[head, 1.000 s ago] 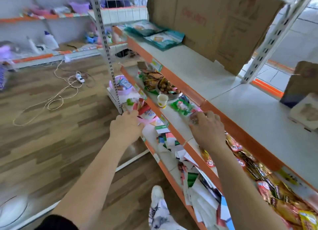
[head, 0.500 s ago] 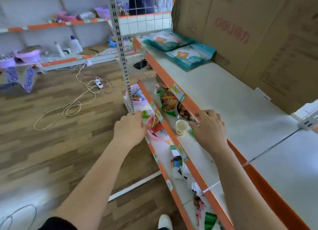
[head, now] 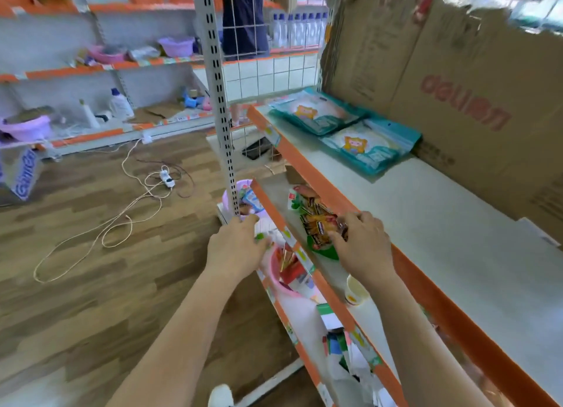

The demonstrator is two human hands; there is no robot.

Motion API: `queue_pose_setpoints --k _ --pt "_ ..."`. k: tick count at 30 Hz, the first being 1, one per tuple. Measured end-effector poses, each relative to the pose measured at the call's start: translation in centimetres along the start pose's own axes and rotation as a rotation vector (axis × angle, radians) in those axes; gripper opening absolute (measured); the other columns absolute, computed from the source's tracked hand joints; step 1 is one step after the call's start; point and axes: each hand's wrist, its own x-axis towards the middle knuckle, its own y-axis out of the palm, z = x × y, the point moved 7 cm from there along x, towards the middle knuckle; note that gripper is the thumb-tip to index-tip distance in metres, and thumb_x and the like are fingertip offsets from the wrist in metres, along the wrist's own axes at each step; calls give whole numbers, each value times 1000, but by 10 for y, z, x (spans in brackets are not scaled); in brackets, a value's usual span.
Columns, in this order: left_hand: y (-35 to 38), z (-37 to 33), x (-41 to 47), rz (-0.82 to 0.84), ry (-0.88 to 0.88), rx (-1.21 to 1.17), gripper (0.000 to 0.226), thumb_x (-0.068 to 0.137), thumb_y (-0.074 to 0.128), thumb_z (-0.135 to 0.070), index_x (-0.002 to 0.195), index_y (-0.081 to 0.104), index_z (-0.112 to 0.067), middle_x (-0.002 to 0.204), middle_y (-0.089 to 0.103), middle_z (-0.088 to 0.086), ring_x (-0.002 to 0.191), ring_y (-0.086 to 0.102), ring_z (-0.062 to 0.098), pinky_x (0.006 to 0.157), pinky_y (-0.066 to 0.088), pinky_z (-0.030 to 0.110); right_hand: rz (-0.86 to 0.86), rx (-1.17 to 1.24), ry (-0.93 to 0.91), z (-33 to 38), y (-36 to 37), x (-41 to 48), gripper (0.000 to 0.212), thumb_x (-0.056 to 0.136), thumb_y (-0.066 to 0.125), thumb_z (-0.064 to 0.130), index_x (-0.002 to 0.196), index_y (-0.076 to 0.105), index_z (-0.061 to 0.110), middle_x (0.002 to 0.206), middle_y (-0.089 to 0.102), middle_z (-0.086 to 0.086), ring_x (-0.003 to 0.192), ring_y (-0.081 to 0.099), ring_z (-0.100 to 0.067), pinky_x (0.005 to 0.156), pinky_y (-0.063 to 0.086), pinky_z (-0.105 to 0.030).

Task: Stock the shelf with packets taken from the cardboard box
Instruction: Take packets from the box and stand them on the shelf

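My right hand [head: 362, 248] reaches into the middle shelf [head: 327, 265] and its thumb and fingers close round a heap of brown and orange packets [head: 318, 219] lying over a green packet [head: 324, 251]. My left hand [head: 236, 248] hovers at the lower shelf's front, fingers curled, with a small green item [head: 259, 237] at its fingertips, just beside a pink bowl [head: 281, 283] of red and orange packets. Brown cardboard [head: 457, 80] stands along the back of the top shelf [head: 426, 223]. No open box of packets is in view.
Two teal packs [head: 344, 126] lie on the top shelf's far end. A paper cup [head: 355, 290] stands on the middle shelf near my right wrist. A slotted upright post [head: 222, 126] rises left of the shelves. A cable and power strip [head: 166, 178] lie on the wooden floor.
My right hand has moved along the middle shelf, past the cup, onto the brown packets. My left hand stayed near the pink bowl. My view has turned toward the shelf's far end.
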Motion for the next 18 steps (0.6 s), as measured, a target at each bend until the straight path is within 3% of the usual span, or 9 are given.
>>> queue_pose_setpoints --k 8,13,18 --pt "-41 61 101 20 109 -75 46 92 49 -43 134 44 -24 128 54 7 116 50 27 84 43 36 -39 44 56 95 24 75 33 90 52 36 118 58 19 124 51 -6 119 42 -26 98 37 -39" --pt "-54 71 147 24 166 -101 48 93 48 -44 134 43 -20 129 53 7 119 48 27 90 40 36 -59 35 168 107 26 99 31 91 51 35 117 57 19 124 50 -6 118 42 -26 98 36 -38" --pt "-32 68 187 120 215 -146 49 92 49 -44 134 43 -19 116 58 7 115 49 25 94 41 38 -122 54 236 100 24 124 32 93 50 36 120 57 21 124 51 -4 117 43 -24 98 37 -38"
